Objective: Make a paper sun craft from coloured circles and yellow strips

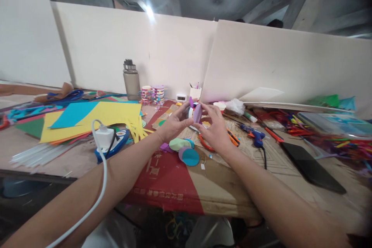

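Note:
Both my hands meet above the middle of the cardboard. My left hand [175,124] is closed around a small white item, mostly hidden by the fingers, with a purple piece at its top. A light purple paper disc [197,113] stands on edge, pinched by my right hand [214,126] between thumb and fingers. The disc touches or nearly touches the white item; I cannot tell which. Just below the hands lie a blue paper disc [191,157] and several pale green paper discs [178,144]. Orange-handled scissors [205,144] rest partly under my right hand.
Yellow paper sheets [116,114] and a power strip [123,139] with a white cable lie left. A bottle [131,81] and decorated paper stacks [158,95] stand behind. Rightward are a blue glue gun [257,137], a black phone [310,166] and a plastic box [334,124].

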`<action>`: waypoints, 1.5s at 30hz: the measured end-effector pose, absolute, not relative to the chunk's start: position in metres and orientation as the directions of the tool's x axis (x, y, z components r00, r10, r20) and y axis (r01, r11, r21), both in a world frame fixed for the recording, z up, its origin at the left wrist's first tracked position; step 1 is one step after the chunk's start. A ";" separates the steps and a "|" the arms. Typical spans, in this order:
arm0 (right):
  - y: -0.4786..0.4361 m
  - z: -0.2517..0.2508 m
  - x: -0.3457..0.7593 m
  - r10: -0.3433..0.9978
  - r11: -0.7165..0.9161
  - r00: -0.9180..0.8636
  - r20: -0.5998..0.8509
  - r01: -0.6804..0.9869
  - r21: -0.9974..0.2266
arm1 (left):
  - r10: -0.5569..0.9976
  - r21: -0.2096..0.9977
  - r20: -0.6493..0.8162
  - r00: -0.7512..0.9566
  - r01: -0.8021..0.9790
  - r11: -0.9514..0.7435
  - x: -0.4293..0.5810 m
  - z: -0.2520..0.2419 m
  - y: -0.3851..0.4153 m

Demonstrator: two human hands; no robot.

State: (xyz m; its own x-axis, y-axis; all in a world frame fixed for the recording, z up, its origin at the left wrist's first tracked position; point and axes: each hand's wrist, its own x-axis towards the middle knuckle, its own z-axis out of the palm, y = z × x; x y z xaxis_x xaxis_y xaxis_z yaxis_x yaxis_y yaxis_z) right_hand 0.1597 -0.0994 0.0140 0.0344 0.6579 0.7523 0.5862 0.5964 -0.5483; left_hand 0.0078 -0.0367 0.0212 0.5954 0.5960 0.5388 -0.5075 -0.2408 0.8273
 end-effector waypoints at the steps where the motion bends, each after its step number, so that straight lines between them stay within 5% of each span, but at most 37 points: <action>1: -0.099 0.014 0.160 0.655 0.596 0.037 0.754 0.588 -0.547 | 0.603 0.831 0.532 0.594 -0.501 -0.240 0.007 0.021 -0.036; 15: -0.098 0.014 0.159 0.565 0.628 -0.008 0.825 0.652 -0.424 | 0.544 0.836 0.545 0.638 -0.461 -0.296 0.004 0.015 -0.020; 21: -0.097 0.013 0.160 0.604 0.615 0.021 0.797 0.624 -0.483 | 0.564 0.849 0.524 0.639 -0.443 -0.287 0.003 0.015 -0.020; 27: -0.093 0.016 0.167 0.754 0.429 0.086 0.651 0.685 -0.588 | 0.660 0.916 0.299 0.690 -0.402 0.005 0.007 0.009 -0.024; 34: -0.092 0.023 0.179 0.880 0.378 -0.014 0.475 0.625 -0.683 | 0.675 0.850 0.043 0.737 -0.382 0.362 0.011 0.004 -0.018; 38: -0.089 0.020 0.182 0.920 0.301 0.040 0.389 0.565 -0.768 | 0.671 0.829 -0.006 0.742 -0.371 0.418 0.010 0.006 -0.018; 45: -0.093 0.026 0.176 0.904 0.304 0.059 0.422 0.606 -0.735 | 0.704 0.850 0.045 0.709 -0.397 0.346 0.012 0.008 -0.024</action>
State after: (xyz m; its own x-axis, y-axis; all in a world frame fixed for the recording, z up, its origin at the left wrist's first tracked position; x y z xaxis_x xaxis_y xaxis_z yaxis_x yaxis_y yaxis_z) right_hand 0.1764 -0.0932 0.0261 0.0590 0.9045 0.4224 0.6063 0.3036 -0.7350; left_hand 0.0119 -0.0241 0.0079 0.7091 0.7037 0.0452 -0.3971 0.3456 0.8502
